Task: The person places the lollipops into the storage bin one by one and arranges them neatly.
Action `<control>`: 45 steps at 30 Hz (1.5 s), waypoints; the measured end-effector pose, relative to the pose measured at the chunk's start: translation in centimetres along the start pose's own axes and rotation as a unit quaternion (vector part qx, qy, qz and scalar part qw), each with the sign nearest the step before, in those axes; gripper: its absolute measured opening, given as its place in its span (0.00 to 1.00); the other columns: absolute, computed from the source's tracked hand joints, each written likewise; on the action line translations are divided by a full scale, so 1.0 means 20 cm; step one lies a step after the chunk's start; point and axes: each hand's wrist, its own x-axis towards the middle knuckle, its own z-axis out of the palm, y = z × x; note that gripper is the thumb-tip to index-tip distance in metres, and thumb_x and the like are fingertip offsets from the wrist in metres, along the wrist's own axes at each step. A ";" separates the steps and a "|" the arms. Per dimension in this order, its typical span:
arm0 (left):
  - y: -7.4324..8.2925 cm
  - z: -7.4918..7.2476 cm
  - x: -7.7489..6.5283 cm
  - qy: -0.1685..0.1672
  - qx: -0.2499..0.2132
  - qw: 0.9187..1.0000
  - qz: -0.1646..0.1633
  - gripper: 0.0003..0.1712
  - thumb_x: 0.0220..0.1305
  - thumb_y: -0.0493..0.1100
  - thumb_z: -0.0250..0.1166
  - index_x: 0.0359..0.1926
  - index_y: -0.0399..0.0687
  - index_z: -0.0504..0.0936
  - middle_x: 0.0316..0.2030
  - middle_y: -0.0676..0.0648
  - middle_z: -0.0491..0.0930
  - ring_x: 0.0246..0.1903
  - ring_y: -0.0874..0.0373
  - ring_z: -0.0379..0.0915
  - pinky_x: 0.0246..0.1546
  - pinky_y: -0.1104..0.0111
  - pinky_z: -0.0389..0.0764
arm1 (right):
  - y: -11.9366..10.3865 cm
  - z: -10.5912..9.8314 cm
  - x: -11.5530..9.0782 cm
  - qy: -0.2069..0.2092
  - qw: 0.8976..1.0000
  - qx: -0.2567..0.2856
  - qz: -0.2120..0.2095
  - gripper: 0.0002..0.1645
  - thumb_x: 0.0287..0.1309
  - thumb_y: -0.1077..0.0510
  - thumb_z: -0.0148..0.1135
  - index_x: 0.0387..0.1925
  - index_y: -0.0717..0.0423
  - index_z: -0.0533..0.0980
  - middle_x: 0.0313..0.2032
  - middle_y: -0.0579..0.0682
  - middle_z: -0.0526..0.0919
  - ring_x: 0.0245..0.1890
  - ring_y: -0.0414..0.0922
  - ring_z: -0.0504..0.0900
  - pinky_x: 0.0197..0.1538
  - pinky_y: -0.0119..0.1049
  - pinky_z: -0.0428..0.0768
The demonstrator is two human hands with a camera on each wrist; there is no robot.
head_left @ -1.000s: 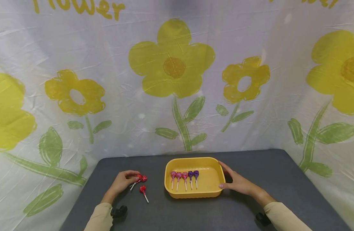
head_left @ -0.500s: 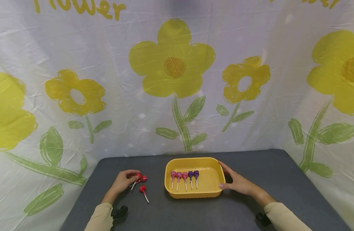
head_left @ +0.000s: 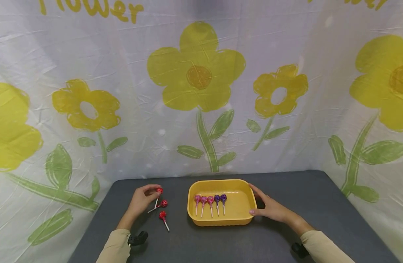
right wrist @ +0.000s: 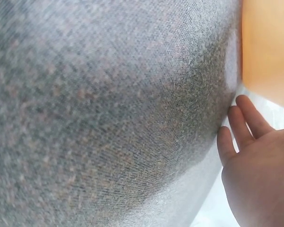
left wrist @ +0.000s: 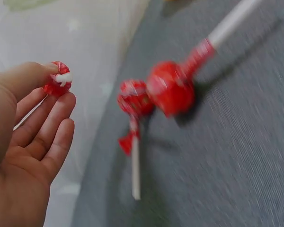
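My left hand [head_left: 141,200] pinches a red-wrapped lollipop [head_left: 159,190] by its head between thumb and fingertips, its white stick slanting down. The left wrist view shows this red head [left wrist: 58,80] at the thumb tip, the other fingers spread below. Two more red lollipops lie on the table just right of that hand: one [head_left: 164,203] with its stick pointing left, the other [head_left: 163,215] nearer the front. At the right end of a yellow tray [head_left: 239,221], my right hand [head_left: 274,209] rests its thumb on the front corner, extended fingers along the back corner.
Inside the tray several lollipops stand in a row, pink ones [head_left: 203,199] at left and purple ones [head_left: 223,197] at right. A dark grey table [head_left: 201,244] lies beneath everything. Behind it hangs a flower-printed cloth [head_left: 139,153].
My left hand has lifted the red lollipop up and away from the other two, toward the back of the table. The right hand and tray have stayed put.
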 end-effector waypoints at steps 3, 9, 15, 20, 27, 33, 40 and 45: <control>0.06 0.01 0.01 -0.006 -0.003 1.000 0.011 0.21 0.61 0.48 0.71 0.52 0.44 0.84 0.44 0.42 0.88 0.36 0.69 0.83 0.37 0.74 0.81 | 0.00 0.00 0.00 0.000 1.000 0.002 -0.001 0.59 0.59 0.46 0.68 0.79 0.38 0.41 0.69 0.61 0.67 0.71 0.63 0.64 0.63 0.74 0.61; 0.16 0.02 0.04 -0.013 -0.015 1.000 0.018 0.20 0.59 0.50 0.72 0.50 0.47 0.85 0.43 0.43 0.88 0.36 0.68 0.83 0.39 0.74 0.81 | 0.00 0.01 0.00 -0.001 1.000 0.003 -0.003 0.59 0.59 0.46 0.69 0.79 0.38 0.41 0.69 0.61 0.67 0.71 0.63 0.63 0.63 0.75 0.61; 0.27 0.03 0.09 -0.026 -0.017 0.999 0.024 0.21 0.60 0.51 0.71 0.53 0.50 0.85 0.45 0.44 0.87 0.38 0.67 0.83 0.41 0.72 0.82 | 0.00 0.00 0.00 -0.002 1.000 0.009 -0.006 0.59 0.59 0.47 0.69 0.79 0.38 0.41 0.70 0.61 0.66 0.71 0.63 0.63 0.63 0.75 0.61; 0.35 0.05 0.12 -0.043 -0.004 0.999 0.027 0.23 0.61 0.55 0.70 0.55 0.54 0.84 0.46 0.47 0.87 0.41 0.64 0.83 0.44 0.71 0.82 | 0.00 0.00 0.00 -0.002 1.000 0.002 -0.004 0.59 0.59 0.46 0.69 0.79 0.42 0.41 0.69 0.61 0.67 0.70 0.63 0.64 0.63 0.74 0.62; 0.45 0.08 0.20 -0.051 -0.012 0.997 0.049 0.21 0.60 0.57 0.71 0.51 0.54 0.85 0.44 0.47 0.88 0.42 0.58 0.83 0.45 0.68 0.82 | -0.01 0.00 0.00 -0.002 1.000 -0.005 -0.006 0.59 0.59 0.45 0.68 0.79 0.42 0.40 0.68 0.61 0.68 0.70 0.63 0.65 0.63 0.74 0.62; 0.55 0.12 0.25 -0.070 -0.039 0.994 0.075 0.21 0.60 0.53 0.71 0.51 0.50 0.85 0.44 0.44 0.88 0.41 0.60 0.84 0.44 0.69 0.84 | -0.01 -0.01 0.00 -0.001 1.000 0.000 -0.004 0.59 0.60 0.46 0.68 0.79 0.39 0.41 0.68 0.61 0.68 0.70 0.63 0.65 0.63 0.73 0.63; 0.65 0.17 0.26 -0.090 -0.049 0.991 0.082 0.20 0.62 0.48 0.70 0.52 0.45 0.85 0.46 0.40 0.87 0.44 0.59 0.84 0.45 0.72 0.83 | 0.00 0.00 -0.01 -0.004 1.000 -0.001 0.000 0.59 0.59 0.46 0.69 0.79 0.36 0.41 0.69 0.61 0.67 0.70 0.62 0.65 0.63 0.74 0.62; 0.71 0.20 0.29 -0.105 -0.052 0.989 0.088 0.20 0.62 0.50 0.70 0.51 0.46 0.86 0.46 0.42 0.88 0.43 0.59 0.85 0.48 0.63 0.85 | -0.01 -0.01 -0.01 -0.001 1.000 -0.003 -0.004 0.58 0.59 0.46 0.69 0.79 0.37 0.41 0.68 0.61 0.68 0.69 0.63 0.66 0.63 0.73 0.63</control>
